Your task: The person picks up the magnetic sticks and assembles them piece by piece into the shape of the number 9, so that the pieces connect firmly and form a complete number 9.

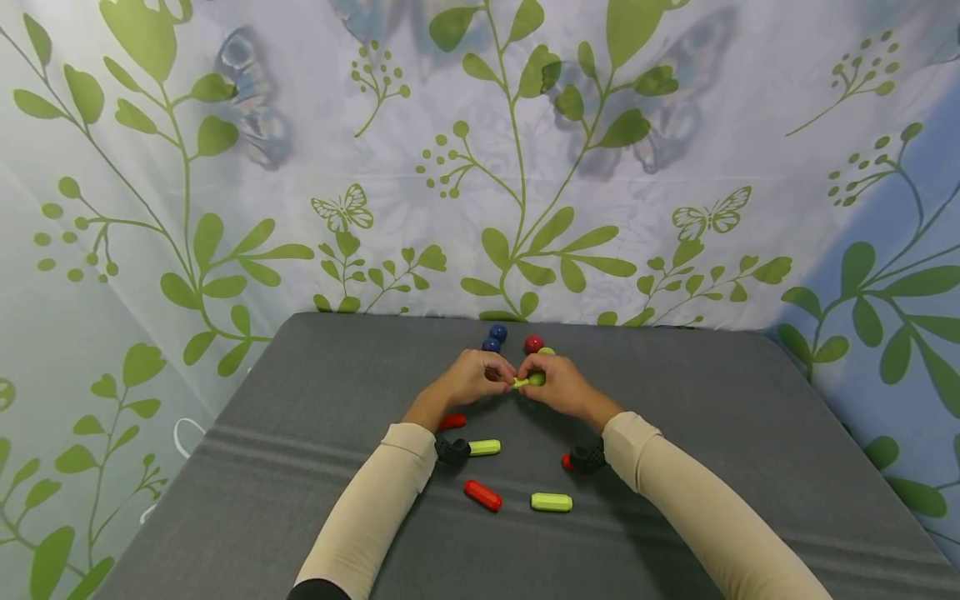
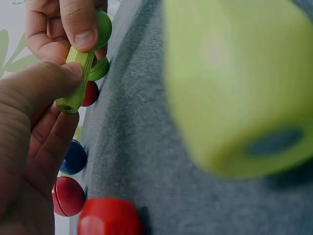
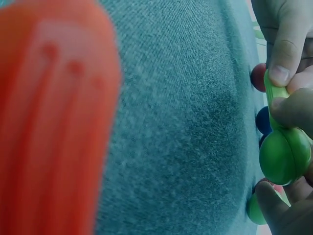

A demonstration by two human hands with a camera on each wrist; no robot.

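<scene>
Over the table (image 1: pixel 697 400), left hand (image 1: pixel 474 377) pinches the stick (image 2: pixel 74 95); right hand (image 1: pixel 562 383) grips its end by the ball (image 3: pixel 283 159). Joining seems under way; seating is hard to judge, so a straight push looks called for.

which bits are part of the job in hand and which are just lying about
Likely in use:
held green stick
green ball at its end

Lying about, perhaps for later:
red sticks
loose green sticks
blue balls
red balls
second green ball

Fingers (image 2: pixel 49 81) partly hide the lime stick (image 2: pixel 71 101); a blurred, cut-off red piece (image 3: pixel 54 127) may be another.
</scene>
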